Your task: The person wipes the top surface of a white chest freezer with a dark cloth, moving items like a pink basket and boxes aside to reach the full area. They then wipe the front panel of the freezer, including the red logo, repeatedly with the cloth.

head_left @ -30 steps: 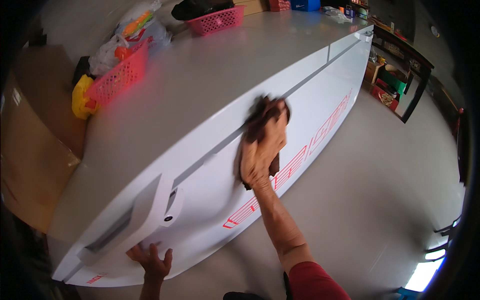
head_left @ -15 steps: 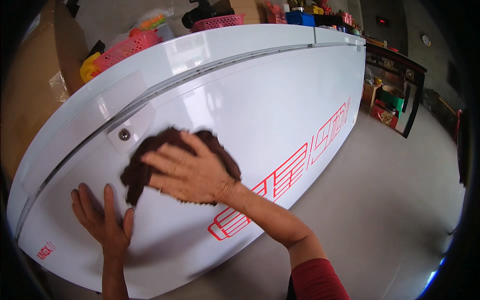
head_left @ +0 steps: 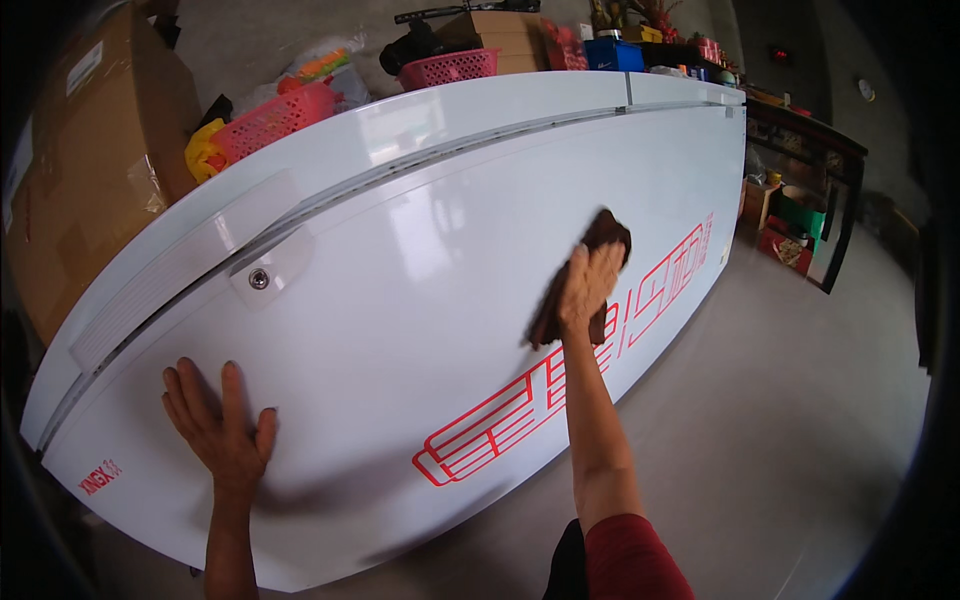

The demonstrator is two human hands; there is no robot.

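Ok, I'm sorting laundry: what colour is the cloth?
Dark brown; the cloth shows best in the head view.

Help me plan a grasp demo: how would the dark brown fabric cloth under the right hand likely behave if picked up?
The dark brown fabric cloth is probably floppy: its edges spread unevenly around the right hand. It seems unlikely to roll, looking flattened against the glossy white panel.

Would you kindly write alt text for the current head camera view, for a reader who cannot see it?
A person's right hand presses a dark brown cloth against the front of a white chest freezer, while the left hand rests, fingers spread, on its surface below the round lock. Pink plastic baskets show beyond the lid.
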